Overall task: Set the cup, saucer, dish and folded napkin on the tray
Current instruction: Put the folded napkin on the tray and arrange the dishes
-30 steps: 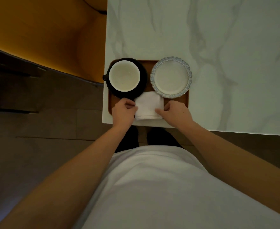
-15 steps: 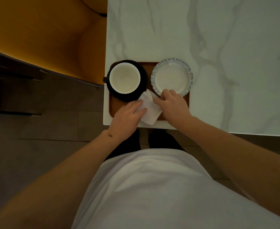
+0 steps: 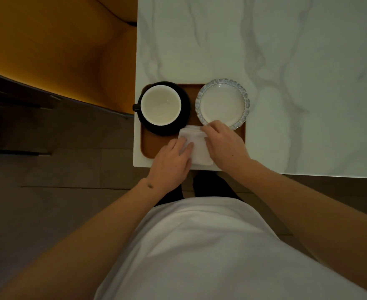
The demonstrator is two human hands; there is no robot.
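Tray (image 3: 156, 146) is set at the table's (image 3: 286, 61) near-left corner; cup (image 3: 161, 105) on saucer (image 3: 185, 113) and dish (image 3: 222, 103) fill its far edge. Napkin (image 3: 196, 146) is pressed at the near edge by left hand's (image 3: 171, 163) flat fingers and pinched by right hand (image 3: 227, 146). The tray's near-right corner is hidden.

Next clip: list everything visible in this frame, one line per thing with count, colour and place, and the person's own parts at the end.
tray: 1, brown, at the table's near left corner
saucer: 1, black, back left of the tray
cup: 1, white inside with a dark handle pointing left, on the saucer
dish: 1, white with a blue scalloped rim, back right of the tray
napkin: 1, white, folded, front of the tray between the hands
table: 1, white marble with grey veins, upper right
seat: 1, orange, left of the table
floor: dark tiles, lower left
shirt: 1, white, bottom centre
left hand: 1, fingers flat on the napkin
right hand: 1, fingers curled on the napkin's right edge
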